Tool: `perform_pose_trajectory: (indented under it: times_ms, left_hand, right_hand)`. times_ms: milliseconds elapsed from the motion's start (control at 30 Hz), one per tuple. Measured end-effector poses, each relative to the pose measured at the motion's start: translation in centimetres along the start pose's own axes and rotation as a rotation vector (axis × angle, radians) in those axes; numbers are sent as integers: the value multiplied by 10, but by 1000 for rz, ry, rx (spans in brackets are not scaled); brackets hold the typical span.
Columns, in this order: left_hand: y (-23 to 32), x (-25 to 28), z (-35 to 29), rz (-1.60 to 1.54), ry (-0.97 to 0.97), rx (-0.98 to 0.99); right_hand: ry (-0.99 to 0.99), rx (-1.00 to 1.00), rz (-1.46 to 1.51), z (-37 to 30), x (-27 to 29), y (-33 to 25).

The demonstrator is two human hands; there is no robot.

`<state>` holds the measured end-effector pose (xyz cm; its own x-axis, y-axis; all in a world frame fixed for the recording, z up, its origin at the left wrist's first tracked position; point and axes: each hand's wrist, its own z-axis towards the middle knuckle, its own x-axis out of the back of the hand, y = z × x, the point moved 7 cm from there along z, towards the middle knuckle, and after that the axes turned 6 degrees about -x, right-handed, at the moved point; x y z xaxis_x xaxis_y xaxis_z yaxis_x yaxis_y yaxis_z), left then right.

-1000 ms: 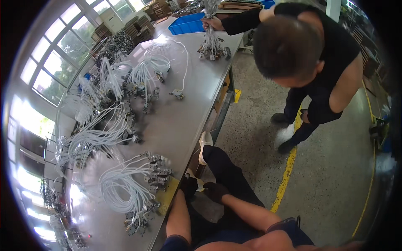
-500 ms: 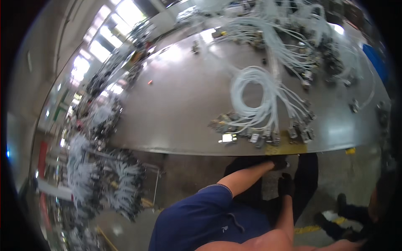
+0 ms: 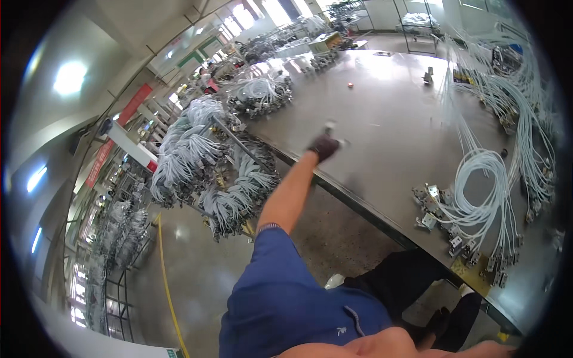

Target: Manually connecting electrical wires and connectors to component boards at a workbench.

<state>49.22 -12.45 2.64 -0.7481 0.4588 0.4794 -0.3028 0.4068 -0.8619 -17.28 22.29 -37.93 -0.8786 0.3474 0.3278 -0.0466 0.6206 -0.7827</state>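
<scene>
My left hand (image 3: 325, 147), in a dark glove with pale fingertips, reaches out over the grey metal table (image 3: 388, 137) near its edge. Its fingers look spread apart, slightly blurred, and I see nothing held in them. Low by my dark-trousered leg is my right hand (image 3: 439, 322), also in a dark glove; shadow hides how its fingers lie. A coil of pale tubing-like cables (image 3: 462, 179) with metal end pieces (image 3: 456, 241) rests on the table, well to the right of my left hand.
More loose pale cables (image 3: 528, 113) heap at the table's far right. Hanging bundles of cables (image 3: 191, 143) fill a rack just left of the table. A small orange thing (image 3: 350, 85) and a small metal piece (image 3: 428, 75) lie farther back. A yellow line (image 3: 167, 292) marks the floor.
The view has swung left, so the coil now appears farther right. My left hand has risen from my lap and stretched out over the table. My right hand stays low by my leg.
</scene>
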Motion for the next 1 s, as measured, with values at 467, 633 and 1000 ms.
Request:
perform_pose_trajectory:
  times_ms: [467,633,1000]
  left_hand:
    - [8,-58,35,-1141,37,675]
    - [43,-38,65,-1152,-11,649]
    - [55,-14,94,-1173,12,640]
  right_hand:
    - [103,23,-343,-73,8,-82]
    - [73,11,-376,-83,18,-96]
    - [-9,63,-386,-84,6,-87]
